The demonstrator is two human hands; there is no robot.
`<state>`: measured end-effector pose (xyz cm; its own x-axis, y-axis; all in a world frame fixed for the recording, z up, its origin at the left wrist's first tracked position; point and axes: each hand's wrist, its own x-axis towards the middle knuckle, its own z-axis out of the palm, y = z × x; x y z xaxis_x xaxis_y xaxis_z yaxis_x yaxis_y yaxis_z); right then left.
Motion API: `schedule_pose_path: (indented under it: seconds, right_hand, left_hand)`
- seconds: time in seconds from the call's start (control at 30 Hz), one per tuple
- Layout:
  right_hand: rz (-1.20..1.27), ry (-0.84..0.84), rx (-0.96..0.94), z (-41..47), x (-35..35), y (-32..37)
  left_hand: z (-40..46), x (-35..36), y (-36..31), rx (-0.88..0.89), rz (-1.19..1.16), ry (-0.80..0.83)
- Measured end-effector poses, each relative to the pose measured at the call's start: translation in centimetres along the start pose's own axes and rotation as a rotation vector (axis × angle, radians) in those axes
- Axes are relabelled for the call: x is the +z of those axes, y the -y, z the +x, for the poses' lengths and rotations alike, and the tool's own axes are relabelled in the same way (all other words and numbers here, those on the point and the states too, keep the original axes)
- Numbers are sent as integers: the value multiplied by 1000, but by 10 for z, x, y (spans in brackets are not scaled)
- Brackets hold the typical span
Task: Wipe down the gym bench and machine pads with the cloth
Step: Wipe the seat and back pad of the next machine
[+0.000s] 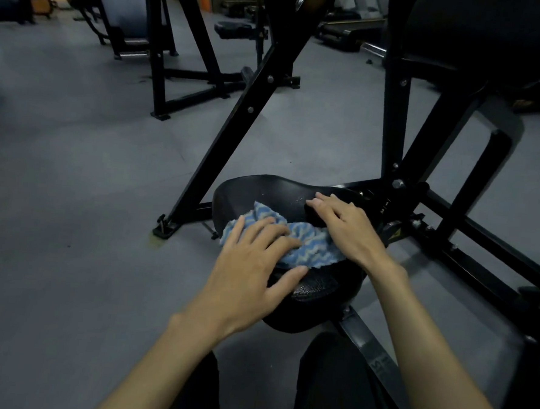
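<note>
Cloth (301, 239) (blue and white zigzag) lies bunched on the black seat pad (263, 189), left hand (252, 266) pressed flat on it, fingers spread; right hand (346, 224) rests open beside it, touching cloth and pad.

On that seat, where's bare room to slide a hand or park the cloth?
Bare strips: the seat pad behind the cloth, along its far rim, and the near textured part below the left hand. The middle is crowded: both hands press the cloth, the right hand toward the frame.
</note>
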<state>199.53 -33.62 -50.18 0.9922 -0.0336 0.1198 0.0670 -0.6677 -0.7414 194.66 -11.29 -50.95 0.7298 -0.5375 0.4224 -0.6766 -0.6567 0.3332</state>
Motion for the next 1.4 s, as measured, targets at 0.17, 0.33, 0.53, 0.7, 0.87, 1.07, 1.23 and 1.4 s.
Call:
schedule_pose_path:
  seconds: [0.17, 0.33, 0.53, 0.7, 0.87, 1.07, 1.23, 1.4]
  right_hand:
    - [193, 102, -65, -4, 2, 20]
    - [224, 56, -100, -1, 13, 25]
    - [219, 5, -105, -9, 16, 22]
    - [297, 10, -99, -12, 15, 25]
    - [257, 11, -115, -12, 19, 22]
    - [188, -25, -119, -9, 21, 18]
    - [182, -38, -139, -7, 25, 13]
    - [153, -32, -163, -5, 26, 8]
  left_hand:
    - [-11, 16, 1, -27, -240, -241]
    - [15, 10, -5, -88, -136, -144]
    - [-2, 10, 25, -61, -342, -201]
    - [-19, 27, 5, -77, -440, -353]
    - [-7, 20, 22, -31, -412, -293]
    - [16, 18, 49, -203, -499, -351]
    - [-1, 19, 22, -119, -472, -358]
    - [1, 16, 25, -80, -494, -310]
